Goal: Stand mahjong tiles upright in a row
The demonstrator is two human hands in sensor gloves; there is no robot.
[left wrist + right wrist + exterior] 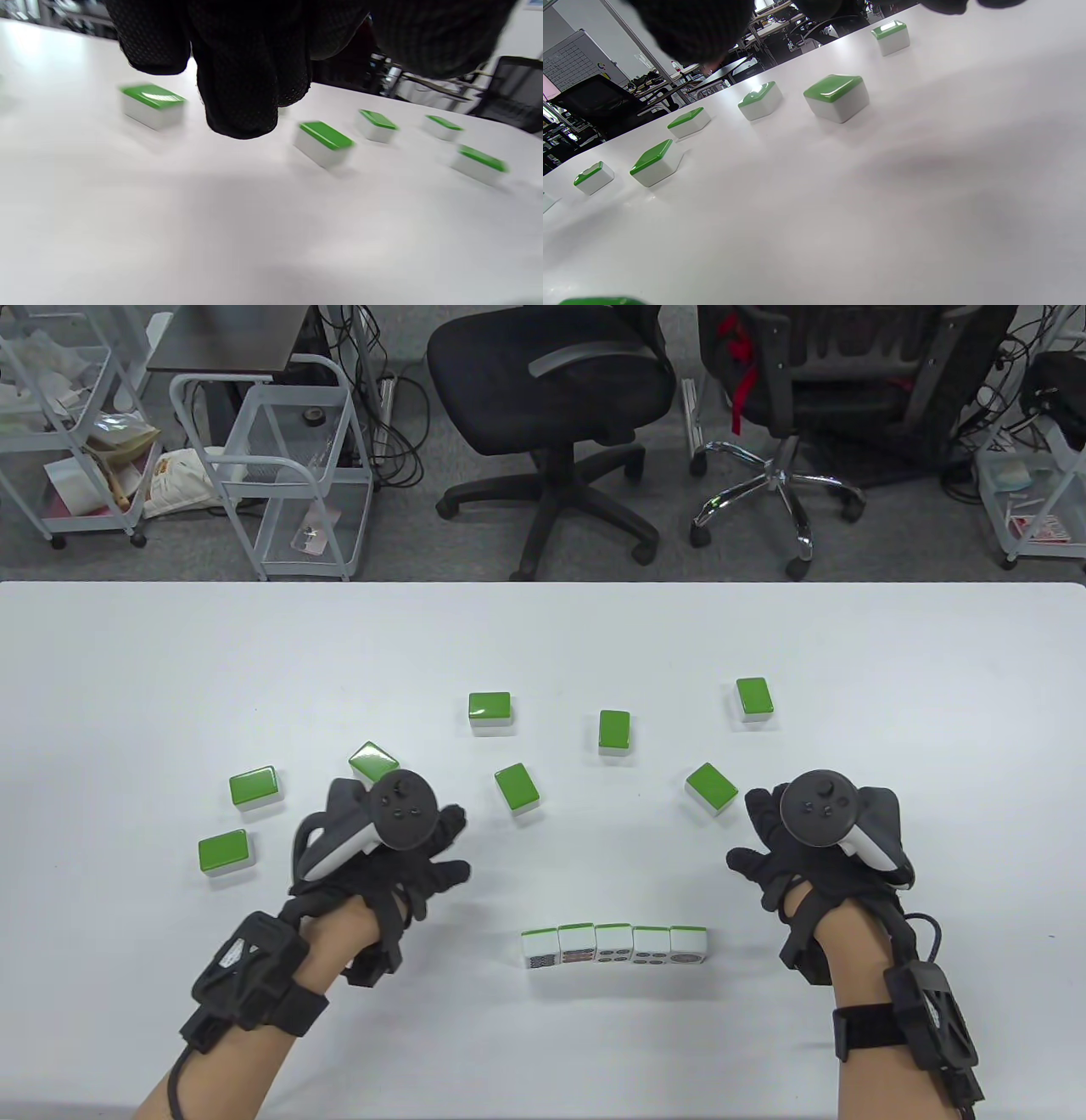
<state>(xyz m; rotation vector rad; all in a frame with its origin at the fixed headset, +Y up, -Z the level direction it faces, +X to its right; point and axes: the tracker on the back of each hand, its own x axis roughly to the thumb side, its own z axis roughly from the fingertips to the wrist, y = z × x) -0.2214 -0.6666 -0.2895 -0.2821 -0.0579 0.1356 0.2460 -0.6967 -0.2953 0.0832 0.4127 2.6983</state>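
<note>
A row of several mahjong tiles (615, 945) stands upright near the front of the white table (127, 661), faces toward me. Several more tiles lie flat, green backs up, in an arc behind it. My left hand (454, 848) hovers with fingers spread and holds nothing, just left of a flat tile (516, 789); another tile (373, 761) is partly hidden behind its tracker. My right hand (751, 836) is also spread and holds nothing, just right of a flat tile (711, 789). The left wrist view shows my fingertips (242, 101) above flat tiles (326, 142). The right wrist view shows the nearest tile (836, 97).
Other flat tiles lie at the far left (225, 851), (254, 789) and toward the back (489, 709), (613, 731), (754, 698). Two office chairs (551, 381) and wire carts (280, 466) stand beyond the table's far edge.
</note>
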